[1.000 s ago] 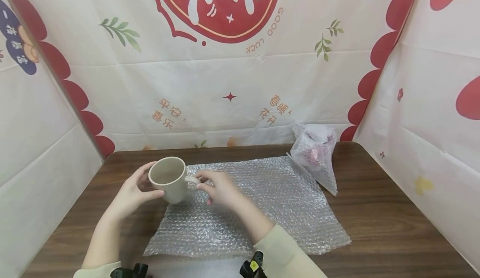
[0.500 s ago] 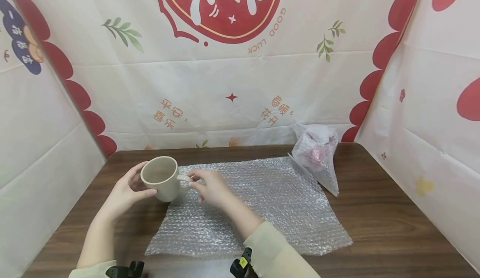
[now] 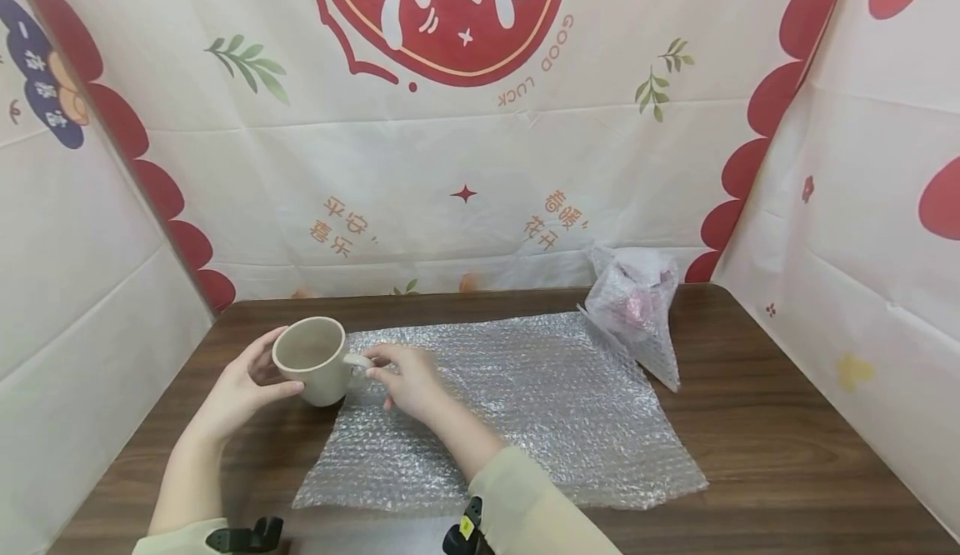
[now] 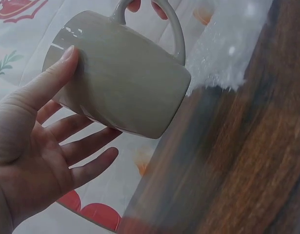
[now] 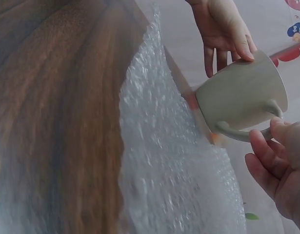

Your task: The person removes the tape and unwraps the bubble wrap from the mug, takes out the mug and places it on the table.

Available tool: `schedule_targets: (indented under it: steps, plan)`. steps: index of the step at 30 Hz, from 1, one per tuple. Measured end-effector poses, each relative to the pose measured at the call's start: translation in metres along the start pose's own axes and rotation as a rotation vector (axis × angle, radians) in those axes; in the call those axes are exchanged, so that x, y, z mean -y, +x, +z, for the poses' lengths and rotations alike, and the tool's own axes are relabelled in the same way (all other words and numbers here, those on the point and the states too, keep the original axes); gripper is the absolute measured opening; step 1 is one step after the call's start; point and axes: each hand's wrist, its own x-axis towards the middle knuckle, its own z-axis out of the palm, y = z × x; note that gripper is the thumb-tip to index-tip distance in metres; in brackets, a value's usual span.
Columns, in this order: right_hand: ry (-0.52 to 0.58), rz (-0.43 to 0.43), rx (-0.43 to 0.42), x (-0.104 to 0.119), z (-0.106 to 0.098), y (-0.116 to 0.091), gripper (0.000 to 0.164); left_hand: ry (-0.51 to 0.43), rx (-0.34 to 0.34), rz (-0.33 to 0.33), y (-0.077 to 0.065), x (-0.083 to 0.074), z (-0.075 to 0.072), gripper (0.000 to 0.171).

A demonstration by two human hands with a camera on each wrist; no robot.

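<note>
A beige ceramic mug (image 3: 324, 382) is held between both hands over the left edge of a bubble wrap sheet (image 3: 540, 422), its mouth facing up toward the head camera. My left hand (image 3: 238, 395) grips its left side, thumb in front near the rim and fingers round the far side. In the left wrist view that thumb lies on the wall of the mug (image 4: 130, 80), the fingers spread behind it. My right hand (image 3: 412, 384) pinches the handle (image 5: 240, 134) between thumb and fingers, as the right wrist view shows.
A bubble-wrapped bundle (image 3: 633, 305) with something pink inside stands at the back right of the brown wooden table (image 3: 780, 455). White printed cloth (image 3: 420, 155) walls in the back and both sides.
Both hands have shifted left together with the mug, from over the bubble wrap's left part to its left edge. Their hold looks the same. The wrapped bundle stays in place.
</note>
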Motion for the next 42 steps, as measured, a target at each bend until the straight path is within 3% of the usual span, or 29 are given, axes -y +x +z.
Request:
schedule_targets:
  steps: [11,26,33,42]
  plan:
    - [-0.092,0.006,0.014,0.008,0.010,0.009,0.032,-0.021,-0.034,0.020,-0.006,0.007,-0.010,0.082]
    - [-0.095,0.062,0.011,0.014,0.028,0.021,0.025,-0.050,-0.075,0.050,-0.010,0.017,-0.020,0.080]
    - [-0.007,0.081,0.000,0.019,0.036,0.028,0.021,-0.019,-0.084,0.006,-0.013,0.022,-0.024,0.084]
    - [-0.018,0.103,-0.006,0.015,0.039,0.031,0.021,0.002,-0.064,-0.031,-0.012,0.028,-0.024,0.085]
